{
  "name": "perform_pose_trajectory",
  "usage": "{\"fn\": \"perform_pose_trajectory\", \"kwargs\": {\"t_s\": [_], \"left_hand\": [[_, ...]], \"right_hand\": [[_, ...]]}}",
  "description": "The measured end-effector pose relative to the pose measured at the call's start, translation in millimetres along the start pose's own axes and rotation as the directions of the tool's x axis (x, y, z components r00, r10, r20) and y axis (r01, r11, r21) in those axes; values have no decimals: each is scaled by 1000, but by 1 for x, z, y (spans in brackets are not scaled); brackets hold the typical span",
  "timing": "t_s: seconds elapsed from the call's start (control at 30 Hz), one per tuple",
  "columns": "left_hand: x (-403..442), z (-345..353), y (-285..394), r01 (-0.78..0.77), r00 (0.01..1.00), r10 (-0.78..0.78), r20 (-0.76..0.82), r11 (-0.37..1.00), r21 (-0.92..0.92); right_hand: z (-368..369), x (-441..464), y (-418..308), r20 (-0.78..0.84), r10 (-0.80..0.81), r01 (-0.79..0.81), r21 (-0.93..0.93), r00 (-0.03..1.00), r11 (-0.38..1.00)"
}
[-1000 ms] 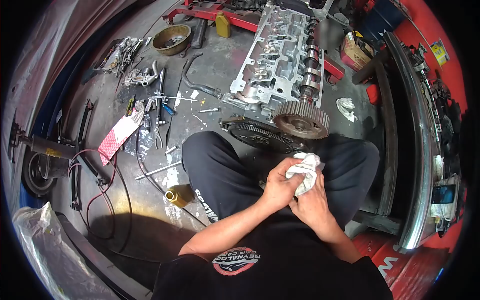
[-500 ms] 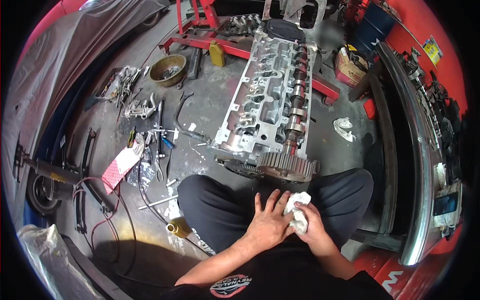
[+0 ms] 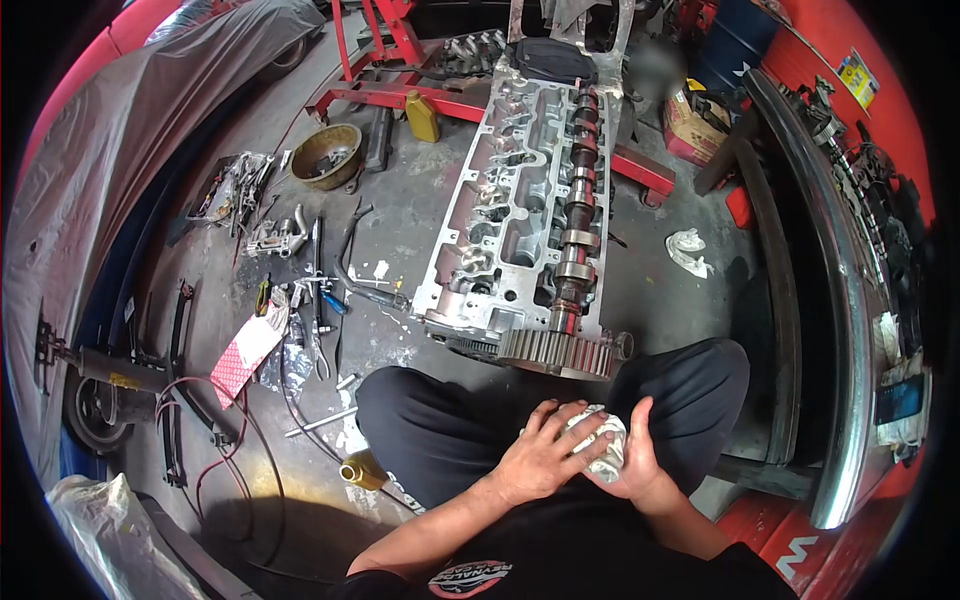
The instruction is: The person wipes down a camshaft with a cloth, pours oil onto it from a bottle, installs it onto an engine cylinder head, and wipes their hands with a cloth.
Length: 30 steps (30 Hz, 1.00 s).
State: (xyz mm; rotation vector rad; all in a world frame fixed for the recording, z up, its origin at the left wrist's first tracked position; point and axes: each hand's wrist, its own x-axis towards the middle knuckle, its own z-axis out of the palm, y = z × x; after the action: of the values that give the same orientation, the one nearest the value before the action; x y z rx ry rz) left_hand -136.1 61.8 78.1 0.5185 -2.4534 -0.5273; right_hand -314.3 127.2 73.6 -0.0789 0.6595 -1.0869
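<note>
A crumpled white rag (image 3: 613, 436) is pressed between my two hands, above my lap. My left hand (image 3: 545, 455) lies over it from the left, fingers curved across its top. My right hand (image 3: 638, 470) holds the rag against its palm from the right, thumb sticking up. Just ahead of my knees is a cylinder head (image 3: 520, 215) with a camshaft (image 3: 580, 215) along its right side. A toothed pulley (image 3: 555, 354) sits on the camshaft's near end, apart from both hands. The rag hides part of my right fingers.
Tools such as pliers (image 3: 320, 350) lie on the floor to the left, near a metal basin (image 3: 325, 157). An oil bottle (image 3: 362, 470) is by my left knee. Another white rag (image 3: 687, 252) lies right of the head. A chrome bumper (image 3: 825, 260) borders the right side.
My left hand has moved further over the rag, with its fingers now curled on top. My right thumb has lifted off the rag. The view has shifted slightly.
</note>
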Motion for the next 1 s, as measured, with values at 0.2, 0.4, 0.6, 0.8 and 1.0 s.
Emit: {"fn": "perform_pose_trajectory", "kwargs": {"t_s": [0.2, 0.4, 0.6, 0.8, 1.0], "left_hand": [[0, 7, 4, 330, 862, -497, -99, 700, -634], [-1, 26, 15, 315, 697, -638, 328, -139, -939], [-11, 22, 5, 432, 653, -701, 287, 33, -901], [-10, -34, 30, 319, 776, -626, 71, 293, -901], [30, -39, 39, 179, 969, -173, 174, 984, -21]], "right_hand": [[22, -37, -5, 236, -169, 287, -683, 957, 672], [49, -20, -6, 387, -292, 22, -634, 875, -773], [47, -18, -15, 428, -123, 404, -897, 895, -180], [22, -27, -4, 220, -304, 366, -349, 927, 863], [0, -18, 9, -115, -139, 151, 96, 984, 984]]}}
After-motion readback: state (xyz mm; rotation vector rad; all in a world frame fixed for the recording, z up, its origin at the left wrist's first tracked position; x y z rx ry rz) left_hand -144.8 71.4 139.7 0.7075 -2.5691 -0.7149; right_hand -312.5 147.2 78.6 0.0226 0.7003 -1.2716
